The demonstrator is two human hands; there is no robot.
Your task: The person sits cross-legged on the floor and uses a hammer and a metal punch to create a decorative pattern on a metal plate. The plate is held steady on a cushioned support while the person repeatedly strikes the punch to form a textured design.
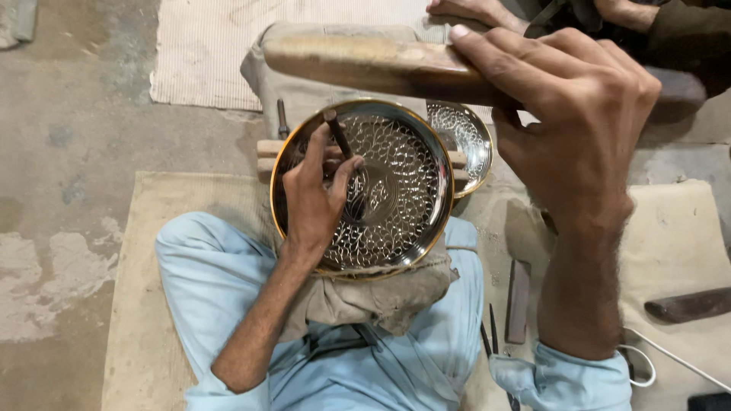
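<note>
Metal engraved plate (396,190) looks stiff, slippery; better hold by rim. Left hand (316,194) grips thin punch (340,137) on plate centre. Right hand (579,122) clasps wooden mallet (365,65), raised.

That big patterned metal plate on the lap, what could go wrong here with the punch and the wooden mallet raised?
The left hand pinches the punch near its top, so a stray blow from the wooden mallet in the right hand might hit fingers. The plate rests on a soft cloth bundle and could shift, marring the pattern.
</note>
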